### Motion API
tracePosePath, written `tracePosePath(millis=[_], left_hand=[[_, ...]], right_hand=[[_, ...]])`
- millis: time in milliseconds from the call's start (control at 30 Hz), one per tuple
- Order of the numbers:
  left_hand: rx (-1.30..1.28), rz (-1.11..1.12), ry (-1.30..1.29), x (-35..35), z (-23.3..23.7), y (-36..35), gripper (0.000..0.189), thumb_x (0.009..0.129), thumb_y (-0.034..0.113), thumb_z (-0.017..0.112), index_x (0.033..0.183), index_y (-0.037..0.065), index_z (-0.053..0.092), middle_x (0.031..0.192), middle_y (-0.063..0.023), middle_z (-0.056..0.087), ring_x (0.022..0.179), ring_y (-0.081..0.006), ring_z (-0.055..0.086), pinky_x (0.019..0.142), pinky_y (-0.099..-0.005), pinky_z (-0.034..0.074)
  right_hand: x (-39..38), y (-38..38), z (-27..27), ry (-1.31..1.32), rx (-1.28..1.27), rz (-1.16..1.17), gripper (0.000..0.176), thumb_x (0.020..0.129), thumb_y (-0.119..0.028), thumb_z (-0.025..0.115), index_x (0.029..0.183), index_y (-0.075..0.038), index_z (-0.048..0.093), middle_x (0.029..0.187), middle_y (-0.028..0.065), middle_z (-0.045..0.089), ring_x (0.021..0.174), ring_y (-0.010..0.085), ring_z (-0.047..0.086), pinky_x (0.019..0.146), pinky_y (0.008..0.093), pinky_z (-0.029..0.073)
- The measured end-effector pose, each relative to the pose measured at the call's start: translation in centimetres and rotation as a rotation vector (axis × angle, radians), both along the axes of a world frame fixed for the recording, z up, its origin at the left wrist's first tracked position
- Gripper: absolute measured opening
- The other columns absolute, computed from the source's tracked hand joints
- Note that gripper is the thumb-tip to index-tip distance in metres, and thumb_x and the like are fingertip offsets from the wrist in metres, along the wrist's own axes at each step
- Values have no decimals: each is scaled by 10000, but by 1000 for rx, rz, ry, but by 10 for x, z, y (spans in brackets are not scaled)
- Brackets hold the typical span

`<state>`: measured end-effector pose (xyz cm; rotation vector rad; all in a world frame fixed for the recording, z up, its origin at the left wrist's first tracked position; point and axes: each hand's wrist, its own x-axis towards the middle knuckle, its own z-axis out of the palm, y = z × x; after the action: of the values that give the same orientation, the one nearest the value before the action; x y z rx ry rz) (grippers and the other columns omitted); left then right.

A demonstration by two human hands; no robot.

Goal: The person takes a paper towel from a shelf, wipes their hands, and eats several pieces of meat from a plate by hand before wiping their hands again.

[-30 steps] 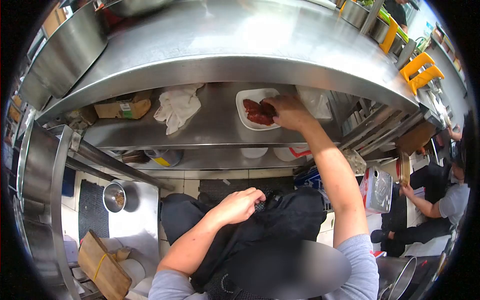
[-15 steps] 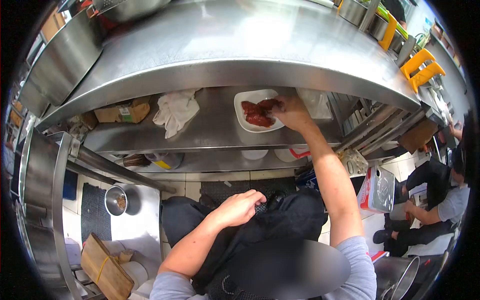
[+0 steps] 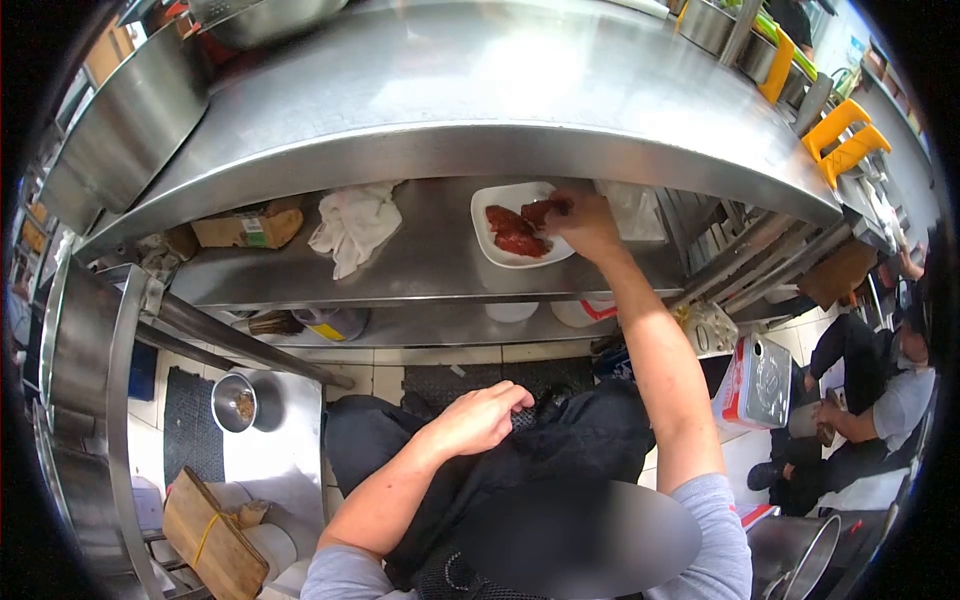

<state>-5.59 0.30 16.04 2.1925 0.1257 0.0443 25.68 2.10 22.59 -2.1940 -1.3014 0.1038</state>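
On the shelf under the steel counter stands a white dish [image 3: 487, 243] with several dark red pieces of meat [image 3: 520, 244] in it. My right hand [image 3: 588, 228] reaches over the dish's right side, its fingers closed on one red piece [image 3: 540, 212]. My left hand [image 3: 482, 415] rests on my dark apron over my lap, fingers curled together; whether anything is inside them is hidden. A crumpled white cloth [image 3: 354, 226] lies on the shelf to the left of the dish.
Steel counter [image 3: 480, 85] above; cardboard box [image 3: 246, 228] on the shelf at left. Small metal bowl [image 3: 234, 402] at lower left, above a wooden board [image 3: 207, 530]. Red-and-white tin [image 3: 758, 382] at right. Another person [image 3: 872, 410] sits at far right.
The piece at my right hand has shifted slightly away from the other meat. The person at right has moved their arms. My left hand has not moved.
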Motion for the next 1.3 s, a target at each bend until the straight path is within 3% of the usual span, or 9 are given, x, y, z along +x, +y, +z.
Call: tracePosePath(millis=[167,467,700,867,1000,1033,1167,1200,1300], left_hand=[[-38,-35,22,0,-6,-2,353,819,-29,523,1163,22,586,1108,-184,648,1046,-348,661,896,-436,545],[-557,-598,308,-3,-15,-35,252,931,89,605,1171,16,590,1060,-118,664,844,-211,699,792,-375,551],[-635,-842,368,-4,-4,-50,273,986,101,557,1243,11,558,1041,-135,666,967,-223,633,873,-368,495],[-687,-841,329,-7,-5,-49,254,990,106,549,1224,9,561,1017,-136,664,933,-205,617,852,-371,489],[-692,-864,249,-10,-7,-49,292,920,26,540,1205,-14,586,1123,-142,674,1048,-200,614,935,-356,469],[-806,-863,248,-13,3,-45,316,916,18,533,1225,-25,581,1180,-161,669,1107,-218,613,976,-358,458],[-873,-855,85,-14,18,-45,467,933,-7,505,1399,-29,499,1308,-200,636,1215,-256,591,1045,-367,429],[-857,-878,136,-12,20,-40,490,937,1,515,1425,-21,483,1338,-210,619,1256,-279,576,1066,-377,416],[-717,-879,84,-12,-7,-54,503,928,-6,534,1428,-22,480,1340,-220,616,1272,-317,568,1070,-386,416]], right_hand=[[2,-13,-13,589,483,-17,287,850,-139,665,1081,26,704,1006,85,736,931,228,680,868,349,509],[-34,-51,-2,1123,532,93,263,902,-85,685,1137,27,645,819,-37,536,693,46,417,610,215,315],[-64,-79,26,1281,555,107,277,868,-70,701,1124,31,665,875,12,635,705,72,462,640,233,351],[-117,-116,74,1454,546,592,391,835,-62,738,1186,66,624,1112,138,700,1032,169,667,933,303,519],[-164,-150,113,1444,477,732,330,794,-24,790,1102,51,699,971,106,712,758,102,574,666,266,469],[-171,-147,125,1247,514,719,343,698,-186,887,857,62,710,780,188,733,619,227,613,604,333,433],[-169,-146,125,1181,628,1107,309,779,-78,837,975,130,717,883,249,743,675,250,669,607,328,421],[-149,-134,118,1018,538,1418,500,841,-185,788,1202,129,643,1111,228,715,855,203,650,707,301,484],[-171,-148,111,1202,702,1136,320,798,-127,826,1006,98,734,896,160,763,643,152,588,598,267,411]])
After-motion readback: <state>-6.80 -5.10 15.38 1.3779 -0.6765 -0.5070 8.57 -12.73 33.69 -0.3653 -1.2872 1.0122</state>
